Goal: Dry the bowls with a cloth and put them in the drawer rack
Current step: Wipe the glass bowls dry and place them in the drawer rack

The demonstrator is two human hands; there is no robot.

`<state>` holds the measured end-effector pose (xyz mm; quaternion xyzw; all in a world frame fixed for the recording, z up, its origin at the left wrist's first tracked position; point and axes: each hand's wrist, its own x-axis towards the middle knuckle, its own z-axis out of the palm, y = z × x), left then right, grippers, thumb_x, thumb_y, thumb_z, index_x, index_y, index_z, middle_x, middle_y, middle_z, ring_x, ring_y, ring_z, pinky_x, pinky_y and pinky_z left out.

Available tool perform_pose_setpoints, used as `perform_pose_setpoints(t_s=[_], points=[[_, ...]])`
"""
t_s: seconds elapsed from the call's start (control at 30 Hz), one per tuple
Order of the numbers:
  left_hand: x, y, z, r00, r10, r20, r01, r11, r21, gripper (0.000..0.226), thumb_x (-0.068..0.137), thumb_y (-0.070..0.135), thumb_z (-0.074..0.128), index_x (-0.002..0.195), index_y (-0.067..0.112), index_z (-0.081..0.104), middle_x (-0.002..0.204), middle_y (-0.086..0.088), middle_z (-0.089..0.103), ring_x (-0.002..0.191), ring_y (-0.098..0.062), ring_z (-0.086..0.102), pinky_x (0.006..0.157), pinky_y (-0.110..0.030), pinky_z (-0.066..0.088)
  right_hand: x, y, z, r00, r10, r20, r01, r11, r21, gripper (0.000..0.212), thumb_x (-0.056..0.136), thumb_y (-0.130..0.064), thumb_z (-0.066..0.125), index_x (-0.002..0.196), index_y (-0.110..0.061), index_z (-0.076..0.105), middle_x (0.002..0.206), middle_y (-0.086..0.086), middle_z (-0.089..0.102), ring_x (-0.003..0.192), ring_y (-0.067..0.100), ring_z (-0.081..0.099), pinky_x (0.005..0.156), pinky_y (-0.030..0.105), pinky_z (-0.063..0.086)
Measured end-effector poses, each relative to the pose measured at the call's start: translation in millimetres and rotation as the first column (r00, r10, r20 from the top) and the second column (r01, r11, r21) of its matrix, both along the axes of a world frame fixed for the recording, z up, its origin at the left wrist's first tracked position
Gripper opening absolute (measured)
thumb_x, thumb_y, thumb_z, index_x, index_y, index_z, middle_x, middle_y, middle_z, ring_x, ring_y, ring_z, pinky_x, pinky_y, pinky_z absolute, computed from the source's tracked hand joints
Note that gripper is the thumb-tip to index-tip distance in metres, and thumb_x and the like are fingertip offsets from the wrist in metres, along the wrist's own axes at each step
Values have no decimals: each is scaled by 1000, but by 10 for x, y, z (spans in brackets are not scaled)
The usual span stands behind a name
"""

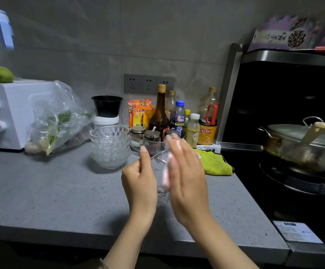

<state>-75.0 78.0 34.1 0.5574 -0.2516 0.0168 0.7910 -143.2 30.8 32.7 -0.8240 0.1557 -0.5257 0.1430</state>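
Head view: glass bowl in left hand, cloth against it.

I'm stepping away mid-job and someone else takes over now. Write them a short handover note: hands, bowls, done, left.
Left hand grips a clear glass bowl above the counter.
Right hand presses a pink-and-white cloth against it, fingers straight.
Stack of glass bowls stands on the counter, left of the hands; wet or dry cannot be told.
Drawer rack not in view; no bowl seen put away.
Left: finish this bowl, dry the stack, rack them all.
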Motion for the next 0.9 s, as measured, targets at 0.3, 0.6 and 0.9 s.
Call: perform_pose_setpoints(t_s=[0.3, 0.6, 0.9], points=[[-26, 119, 77, 989, -104, -103, 96, 992, -86, 56, 97, 35, 46, 46, 20, 29, 40, 10, 23, 38, -6, 20, 41, -21, 19, 28, -171, 132, 909, 297, 294, -400, 820, 410, 40, 101, -39, 34, 117, -19, 64, 109, -3, 66, 97, 0, 61, 84, 15, 47], [129, 100, -22, 949, -267, -166, 222, 943, -248, 46, 88, 55, 54, 75, 11, 56, 79, -12, 54, 77, -25, 53, 79, -38, 46, -135, -224, 201, 845, 190, 500, -532, 396, 749, 48, 98, -30, 43, 56, -25, 66, 50, -11, 65, 52, -6, 63, 55, 19, 55], [226, 189, 225, 863, -397, 312, 348, 915, 203, 52, 93, 50, 30, 81, 21, 71, 79, 3, 73, 75, -5, 67, 71, -15, 49, -250, -317, 360, 923, 291, 250, -384, 718, 580, 70, 91, -48, 43, 57, 14, 44, 50, 21, 45, 40, 26, 37, 41, 34, 31]])
